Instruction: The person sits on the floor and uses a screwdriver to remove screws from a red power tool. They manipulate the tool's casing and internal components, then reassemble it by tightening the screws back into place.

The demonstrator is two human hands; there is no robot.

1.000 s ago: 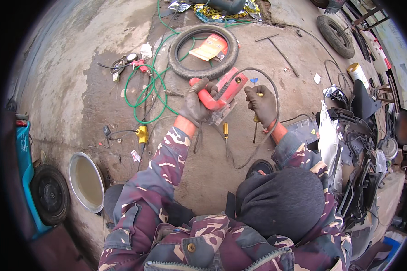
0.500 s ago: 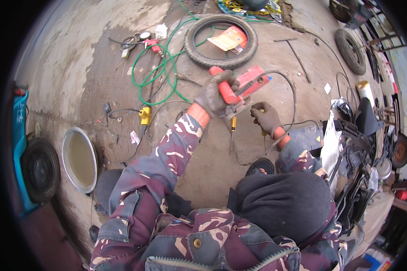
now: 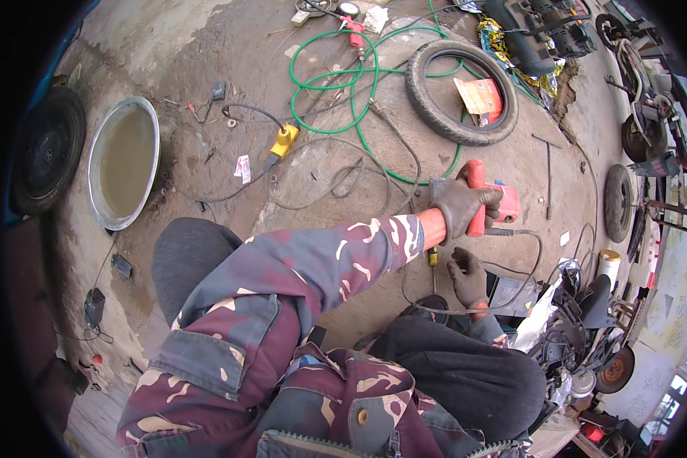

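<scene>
My left hand (image 3: 463, 208), in a dark grey-brown work glove, is closed round the red handle of a corded power tool (image 3: 506, 204). The tool's body lies mostly behind the hand, so its working end is hidden. Below it, my gloved right hand (image 3: 468, 276) is held low near my knee, fingers curled in; whatever they may hold does not show. A screwdriver (image 3: 433, 257) with a yellow and black handle is between the two hands, its shaft pointing toward me. The tool's black cable (image 3: 540, 256) loops round past my right hand.
Beyond my hands lies a tyre (image 3: 466, 136) with an orange-red packet inside. A green hose (image 3: 294, 84), a yellow connector (image 3: 284, 140) and a T-handled wrench (image 3: 549, 175) are on the concrete. A basin of murky water (image 3: 91, 172) stands left; dark parts (image 3: 580, 324) crowd the right.
The view has swung, shifting the tyre and hose rightward. My left hand has moved right with the power tool and turned it, so its underside no longer shows. My right hand sits lower in view.
</scene>
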